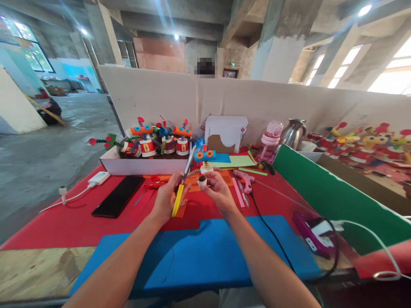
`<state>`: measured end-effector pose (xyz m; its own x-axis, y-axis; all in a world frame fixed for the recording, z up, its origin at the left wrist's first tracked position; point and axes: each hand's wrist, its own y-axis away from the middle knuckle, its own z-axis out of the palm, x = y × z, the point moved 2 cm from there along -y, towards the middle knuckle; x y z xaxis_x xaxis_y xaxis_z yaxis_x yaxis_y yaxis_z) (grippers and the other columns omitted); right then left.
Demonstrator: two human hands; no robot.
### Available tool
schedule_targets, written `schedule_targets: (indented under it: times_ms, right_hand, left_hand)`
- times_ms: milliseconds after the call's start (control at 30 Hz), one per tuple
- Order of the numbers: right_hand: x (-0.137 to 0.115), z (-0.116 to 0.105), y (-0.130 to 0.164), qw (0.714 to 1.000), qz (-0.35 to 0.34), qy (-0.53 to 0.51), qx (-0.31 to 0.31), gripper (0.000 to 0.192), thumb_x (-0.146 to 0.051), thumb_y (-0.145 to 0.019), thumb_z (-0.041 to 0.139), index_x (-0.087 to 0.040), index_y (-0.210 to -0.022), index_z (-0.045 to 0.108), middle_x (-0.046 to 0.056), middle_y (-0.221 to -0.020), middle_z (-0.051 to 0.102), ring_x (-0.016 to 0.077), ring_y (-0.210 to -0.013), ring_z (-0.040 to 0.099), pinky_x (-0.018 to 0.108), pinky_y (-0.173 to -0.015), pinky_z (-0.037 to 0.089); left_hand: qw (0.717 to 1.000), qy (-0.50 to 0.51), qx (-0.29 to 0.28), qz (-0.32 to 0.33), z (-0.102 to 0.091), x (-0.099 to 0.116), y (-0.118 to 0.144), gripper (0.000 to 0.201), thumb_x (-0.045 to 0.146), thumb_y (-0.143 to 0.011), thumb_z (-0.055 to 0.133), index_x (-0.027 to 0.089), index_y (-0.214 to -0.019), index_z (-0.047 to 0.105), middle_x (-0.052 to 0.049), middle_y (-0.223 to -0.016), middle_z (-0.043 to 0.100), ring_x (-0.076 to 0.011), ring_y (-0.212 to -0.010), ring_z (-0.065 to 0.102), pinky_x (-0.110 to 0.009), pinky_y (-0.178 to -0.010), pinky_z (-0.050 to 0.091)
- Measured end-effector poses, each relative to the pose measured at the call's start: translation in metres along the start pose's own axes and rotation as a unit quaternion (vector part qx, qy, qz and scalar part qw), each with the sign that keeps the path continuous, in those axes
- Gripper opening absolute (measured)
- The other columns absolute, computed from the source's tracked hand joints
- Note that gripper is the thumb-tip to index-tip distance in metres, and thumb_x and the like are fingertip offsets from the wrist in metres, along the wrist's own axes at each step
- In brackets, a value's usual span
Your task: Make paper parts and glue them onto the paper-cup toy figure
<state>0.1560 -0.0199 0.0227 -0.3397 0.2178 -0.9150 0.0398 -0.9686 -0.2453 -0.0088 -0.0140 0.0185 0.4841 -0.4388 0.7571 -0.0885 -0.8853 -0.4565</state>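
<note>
My left hand (167,197) is closed around a pair of scissors (178,200) with yellow handles, its blades pointing up and away. In the fingers of my right hand (220,190) is a small white paper cylinder (202,182) with a brown inside. Just beyond my fingertips stands a paper figure (205,157) with a blue tube head, orange ring eyes and folded-paper springs. Its lower part is partly hidden by my right hand. Orange paper (226,178) lies beneath and behind the hands.
A white box (146,166) holds several similar figures at the back left. A black phone (118,196) lies left. Right are a pink glue gun (246,182), a purple device (313,235) with cables, and a green-sided box (334,196). A blue board (199,256) lies in front.
</note>
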Motion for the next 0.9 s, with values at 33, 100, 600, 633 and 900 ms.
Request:
schedule_targets:
  times_ms: [33, 100, 600, 633, 900]
  right_hand:
    - [0.001, 0.001, 0.000, 0.999, -0.012, 0.034, -0.006, 0.028, -0.025, -0.065, 0.076, -0.023, -0.090, 0.063, -0.001, -0.082, 0.069, 0.0127, -0.074, 0.061, 0.024, -0.068, 0.048]
    - [0.003, 0.002, 0.001, 0.993, -0.041, 0.104, -0.026, 0.022, -0.027, -0.069, 0.073, -0.022, -0.088, 0.063, 0.000, -0.083, 0.068, 0.0131, -0.075, 0.061, 0.025, -0.069, 0.048]
    - [0.012, -0.002, -0.001, 0.975, -0.070, 0.212, 0.005, 0.030, -0.034, -0.069, 0.072, -0.023, -0.083, 0.049, -0.001, -0.074, 0.062, 0.0151, -0.069, 0.061, 0.028, -0.065, 0.050]
    - [0.012, -0.001, -0.001, 0.975, -0.073, 0.212, 0.004, 0.030, -0.033, -0.069, 0.073, -0.023, -0.083, 0.049, -0.001, -0.075, 0.062, 0.0150, -0.070, 0.061, 0.028, -0.065, 0.050]
    - [0.018, -0.002, -0.002, 0.983, -0.068, 0.168, 0.029, 0.018, -0.034, -0.070, 0.071, -0.021, -0.079, 0.062, 0.000, -0.072, 0.062, 0.0132, -0.066, 0.058, 0.026, -0.064, 0.049]
  left_hand:
    - [0.999, 0.043, -0.004, -0.003, 0.001, 0.002, 0.000, 0.030, 0.041, -0.083, 0.053, 0.022, -0.107, 0.053, 0.003, -0.074, 0.063, -0.0113, -0.059, 0.060, -0.022, -0.054, 0.049]
    - [0.991, 0.128, -0.011, -0.019, 0.003, 0.004, 0.000, 0.035, 0.041, -0.082, 0.057, 0.022, -0.111, 0.053, 0.002, -0.075, 0.062, -0.0105, -0.057, 0.060, -0.023, -0.054, 0.051]
    - [0.928, 0.369, -0.002, -0.048, 0.011, -0.004, -0.006, 0.052, 0.024, -0.063, 0.077, 0.022, -0.108, 0.052, 0.001, -0.082, 0.064, -0.0113, -0.068, 0.062, -0.027, -0.067, 0.052]
    - [0.925, 0.376, 0.001, -0.059, 0.013, -0.004, -0.005, 0.053, 0.025, -0.061, 0.078, 0.022, -0.108, 0.052, 0.001, -0.084, 0.064, -0.0109, -0.067, 0.061, -0.027, -0.068, 0.052]
    - [0.938, 0.332, 0.054, -0.086, 0.004, 0.009, -0.005, 0.046, 0.024, -0.061, 0.076, 0.023, -0.102, 0.053, 0.007, -0.070, 0.056, -0.0077, -0.060, 0.057, -0.021, -0.062, 0.050]
